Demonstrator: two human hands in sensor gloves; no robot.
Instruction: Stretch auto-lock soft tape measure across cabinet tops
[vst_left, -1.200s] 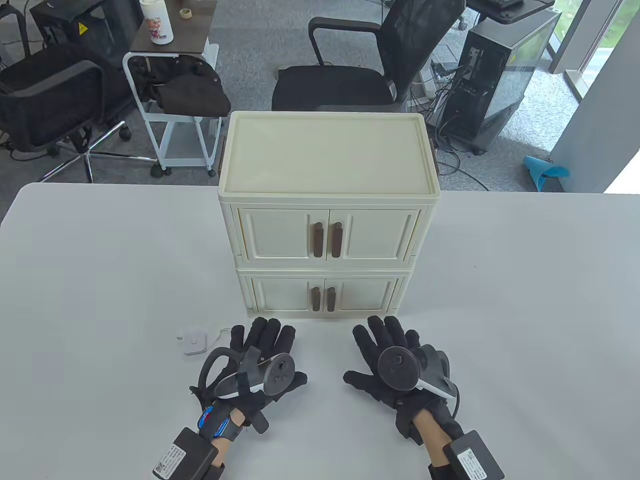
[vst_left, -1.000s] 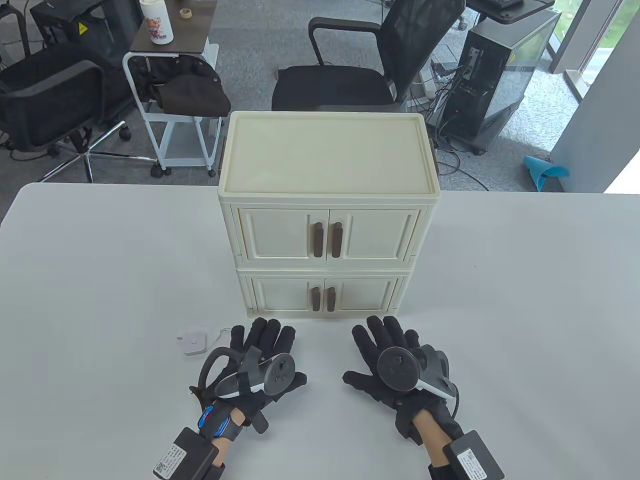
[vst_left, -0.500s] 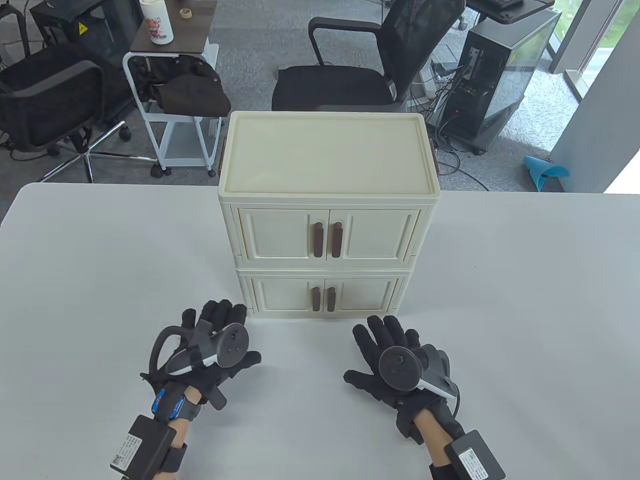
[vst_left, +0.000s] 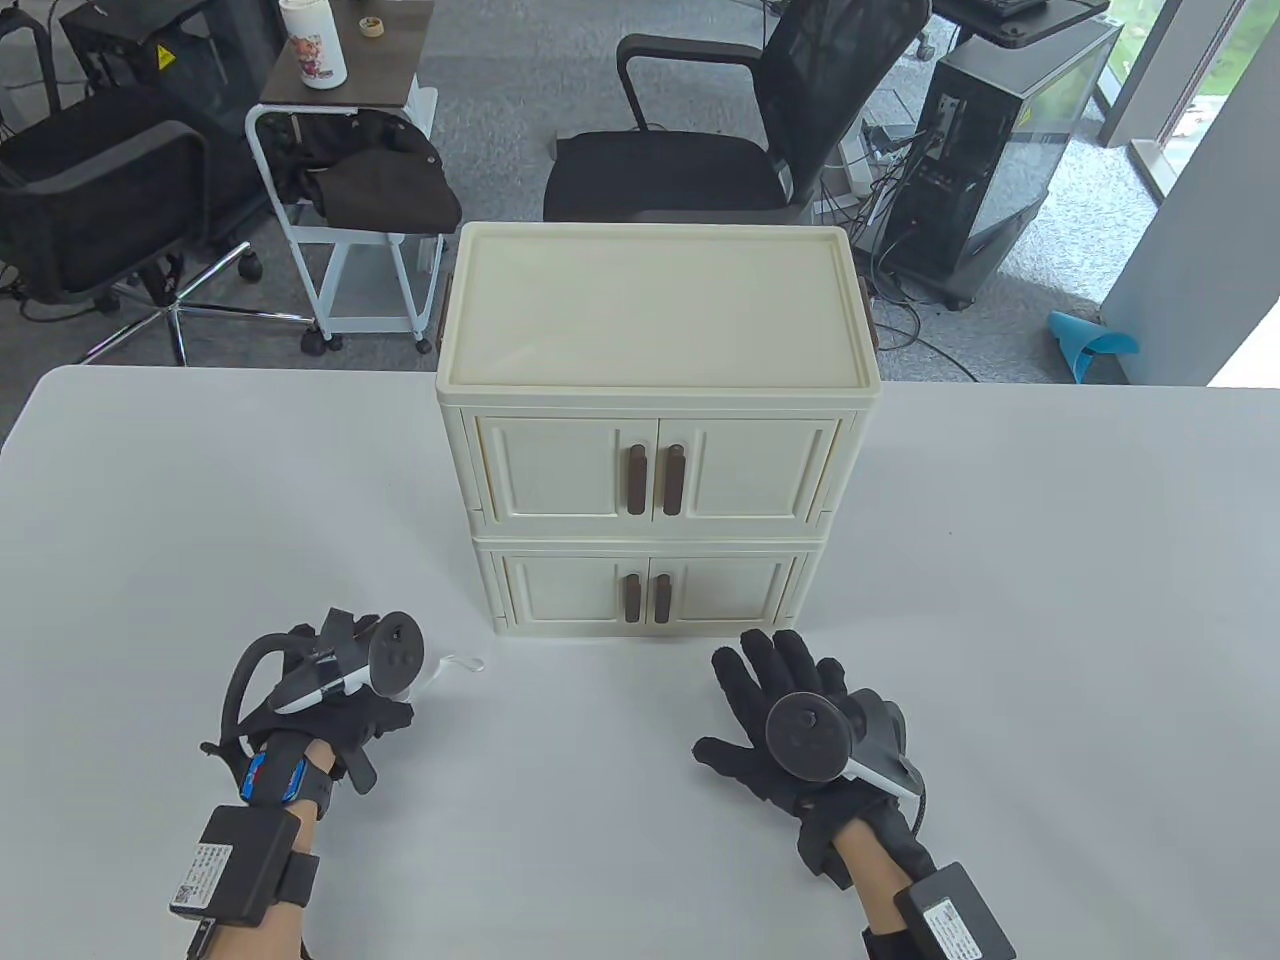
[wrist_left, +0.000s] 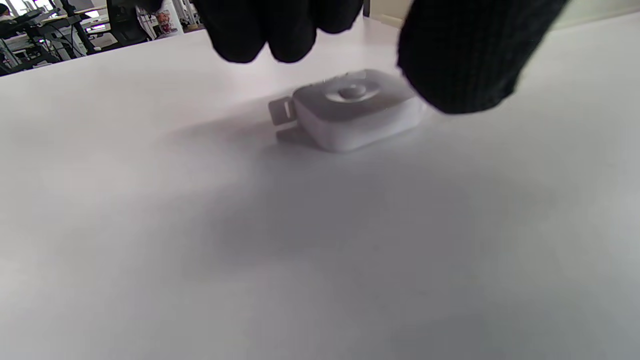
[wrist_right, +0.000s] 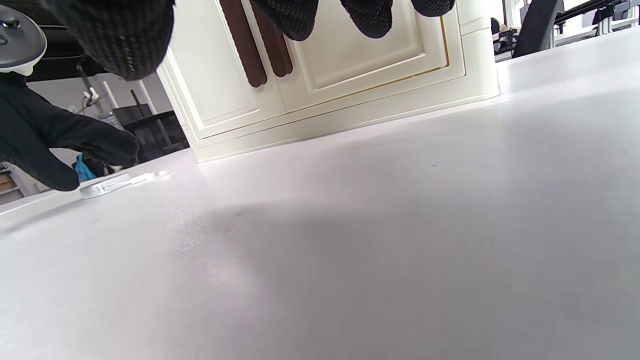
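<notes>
The white square tape measure (wrist_left: 352, 110) lies flat on the table, its tab pointing left in the left wrist view. My left hand (vst_left: 340, 690) hovers over it and hides most of it in the table view, where only a white edge (vst_left: 430, 672) and its thin strap show. In the left wrist view my fingers (wrist_left: 265, 35) hang behind the case and my thumb (wrist_left: 460, 55) is at its right; neither plainly grips it. My right hand (vst_left: 790, 700) lies flat and spread on the table in front of the cream two-tier cabinet (vst_left: 655, 430), holding nothing.
The cabinet's flat top (vst_left: 655, 300) has a raised rim, and its doors with brown handles (wrist_right: 255, 45) are closed. Beyond the white table (vst_left: 1000, 560) stand office chairs, a cart and a computer tower.
My left hand has moved left from in front of the cabinet to over the tape measure, now covering it. My right hand has hardly moved.
</notes>
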